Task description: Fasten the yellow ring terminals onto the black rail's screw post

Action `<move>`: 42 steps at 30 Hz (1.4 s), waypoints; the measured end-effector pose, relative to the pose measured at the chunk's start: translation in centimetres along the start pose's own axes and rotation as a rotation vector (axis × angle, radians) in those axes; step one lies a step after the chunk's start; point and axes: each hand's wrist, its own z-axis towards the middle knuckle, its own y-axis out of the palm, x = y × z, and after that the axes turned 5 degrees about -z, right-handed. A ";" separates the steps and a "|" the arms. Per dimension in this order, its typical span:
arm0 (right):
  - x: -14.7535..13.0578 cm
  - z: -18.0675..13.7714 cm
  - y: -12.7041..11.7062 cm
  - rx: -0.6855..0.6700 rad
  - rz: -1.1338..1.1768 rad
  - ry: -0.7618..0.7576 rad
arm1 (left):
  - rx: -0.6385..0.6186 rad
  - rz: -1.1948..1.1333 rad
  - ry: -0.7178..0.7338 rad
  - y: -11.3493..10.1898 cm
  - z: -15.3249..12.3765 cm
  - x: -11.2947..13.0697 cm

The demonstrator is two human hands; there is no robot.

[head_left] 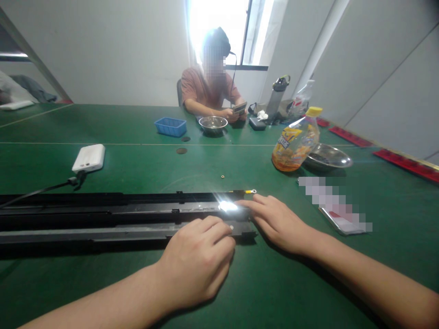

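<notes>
A long black metal rail (103, 217) lies across the green table (240, 283) from the left edge to the middle. My left hand (199, 260) rests on its right end with the fingers curled down onto the rail near a small screw. My right hand (274, 219) lies flat with its fingers stretched out, the fingertips touching the rail's right end beside a bright glare. A thin yellow wire with a ring terminal (248, 191) sticks out just behind the rail end.
A white power bank (89, 158) with a black cable lies at left. A tilted plastic bottle (295, 141) leans by a steel bowl (327, 157). A card (343, 221) lies right of my hand. Opposite, a seated person holds a phone, with a blue tray (170, 126) and another bowl (213, 123).
</notes>
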 end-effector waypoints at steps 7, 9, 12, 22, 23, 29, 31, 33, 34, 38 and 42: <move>0.1 0.0 0.1 -0.009 -0.008 -0.010 | -0.004 -0.001 -0.002 0.0 0.0 0.0; 0.1 0.0 0.1 -0.005 -0.008 -0.012 | -0.005 -0.002 -0.005 0.0 0.0 0.0; 0.1 0.0 0.1 -0.001 -0.005 -0.009 | -0.006 -0.002 -0.006 0.0 0.0 0.0; 0.2 0.0 0.1 -0.001 0.006 -0.012 | -0.014 -0.002 -0.009 0.0 0.0 0.0; 0.2 0.0 0.2 0.000 0.007 -0.010 | -0.012 -0.003 -0.008 0.0 0.0 0.0; 0.2 -0.1 0.2 0.000 0.000 -0.011 | -0.002 -0.005 -0.004 0.1 0.0 -0.1; 0.2 0.0 0.2 0.001 -0.002 -0.011 | -0.003 -0.005 -0.004 0.2 0.0 -0.1; 0.2 0.0 0.2 0.000 -0.002 -0.010 | -0.004 -0.005 -0.003 0.1 0.0 -0.1; 0.1 0.0 0.1 -0.001 -0.001 -0.010 | -0.003 -0.005 -0.003 0.1 0.0 -0.1; 0.1 0.1 0.1 -0.007 0.003 -0.007 | 0.002 -0.003 -0.001 0.1 -0.1 -0.1; 0.1 0.0 0.1 0.001 0.003 -0.009 | 0.002 0.001 -0.001 0.1 0.0 -0.1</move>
